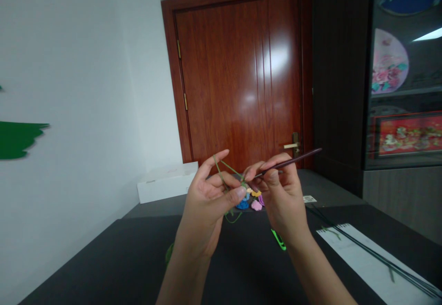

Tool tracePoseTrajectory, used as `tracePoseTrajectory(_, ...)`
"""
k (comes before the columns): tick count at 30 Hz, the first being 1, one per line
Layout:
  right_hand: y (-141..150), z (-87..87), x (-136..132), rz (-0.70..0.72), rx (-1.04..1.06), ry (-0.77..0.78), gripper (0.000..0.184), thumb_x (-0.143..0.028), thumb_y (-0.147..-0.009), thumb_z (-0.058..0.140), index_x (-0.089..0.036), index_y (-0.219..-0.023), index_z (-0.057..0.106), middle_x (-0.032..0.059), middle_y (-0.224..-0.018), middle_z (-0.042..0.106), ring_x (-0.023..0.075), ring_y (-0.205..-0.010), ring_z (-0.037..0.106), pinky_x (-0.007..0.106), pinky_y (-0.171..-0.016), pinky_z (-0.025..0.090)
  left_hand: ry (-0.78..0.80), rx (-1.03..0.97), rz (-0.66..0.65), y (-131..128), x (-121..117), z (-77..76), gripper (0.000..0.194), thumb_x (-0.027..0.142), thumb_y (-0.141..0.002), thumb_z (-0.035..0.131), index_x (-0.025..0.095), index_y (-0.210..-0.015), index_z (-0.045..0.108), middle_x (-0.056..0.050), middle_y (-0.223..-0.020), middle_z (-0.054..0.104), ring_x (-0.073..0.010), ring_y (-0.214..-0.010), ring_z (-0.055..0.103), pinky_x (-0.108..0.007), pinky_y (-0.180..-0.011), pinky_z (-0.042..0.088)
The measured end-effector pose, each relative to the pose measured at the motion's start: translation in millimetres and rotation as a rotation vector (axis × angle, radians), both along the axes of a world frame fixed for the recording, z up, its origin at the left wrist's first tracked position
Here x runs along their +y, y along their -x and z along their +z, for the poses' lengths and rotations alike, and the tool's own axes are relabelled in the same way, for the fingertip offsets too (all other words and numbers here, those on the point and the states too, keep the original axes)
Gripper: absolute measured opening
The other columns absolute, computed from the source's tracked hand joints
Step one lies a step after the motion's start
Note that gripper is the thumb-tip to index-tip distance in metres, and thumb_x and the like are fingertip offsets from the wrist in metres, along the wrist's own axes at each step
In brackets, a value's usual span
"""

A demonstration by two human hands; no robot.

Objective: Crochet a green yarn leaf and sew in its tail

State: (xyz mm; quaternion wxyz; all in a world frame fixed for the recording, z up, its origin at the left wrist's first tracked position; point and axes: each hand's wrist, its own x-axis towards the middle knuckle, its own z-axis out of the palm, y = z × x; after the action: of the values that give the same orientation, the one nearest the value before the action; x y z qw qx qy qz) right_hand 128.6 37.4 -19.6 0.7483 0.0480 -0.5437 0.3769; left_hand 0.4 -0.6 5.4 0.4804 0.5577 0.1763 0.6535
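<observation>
Matte black tabletop [241, 273], pale smooth wall [86, 66], glossy red-brown wood door [235, 79] with brass-toned hinges. Dark cabinet [340, 75] on the right, glass-fronted, with a round floral plate [390, 61] and a red framed picture [410, 134] inside.

Work is centered above the table, between both hands. Left hand [214, 194]: thumb and fingertips pinch a small green crochet piece [244, 186]; index finger raised, thin green yarn [218, 167] looped over it and running taut to the piece. Slack yarn hangs below in a curve. Right hand [281, 197]: fingers closed on a slim, dark brown crochet hook [300, 158], shaft slanting up to the right. Working end is at the piece; can't tell if it's through a loop.

Beyond the hands: small textured flowers, blue [242, 204], pink [256, 205], yellow and purple, clustered together. White rectangular box [165, 184] by the wall. Bright green plastic tool [278, 239] near the right wrist. White paper pad [362, 261] lower right, dark thin rods [383, 253] lying across it, green yarn scraps [391, 275] on top. Fuzzy green bundle [169, 253] partly hidden behind the left forearm.
</observation>
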Motion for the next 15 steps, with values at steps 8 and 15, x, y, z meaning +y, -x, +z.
tracePoseTrajectory(8,7.1,-1.3,1.7,-0.005,-0.015,0.006,0.009,-0.029,-0.095,0.069,-0.025,-0.092,0.062,-0.001,-0.085,0.068,0.0148,-0.082,0.063,0.029,-0.073,0.047,-0.026,-0.013,-0.003,-2.8,-3.5,2.6,0.081,0.006,-0.072,0.085,0.014,-0.143,0.047,0.001,-0.073,0.069,-0.0127,-0.073,0.063,-0.026,-0.076,0.052)
tracePoseTrajectory(15,16.0,-13.1,11.0,-0.411,0.023,-0.2,0.013,-0.016,-0.086,0.075,-0.024,-0.085,0.065,-0.0004,-0.089,0.058,0.0176,-0.086,0.06,0.035,-0.078,0.049,-0.091,-0.049,0.123,-7.1,-5.1,0.5,0.088,0.005,-0.073,0.083,0.018,-0.148,0.04,0.002,-0.074,0.071,-0.0123,-0.073,0.065,-0.024,-0.074,0.053)
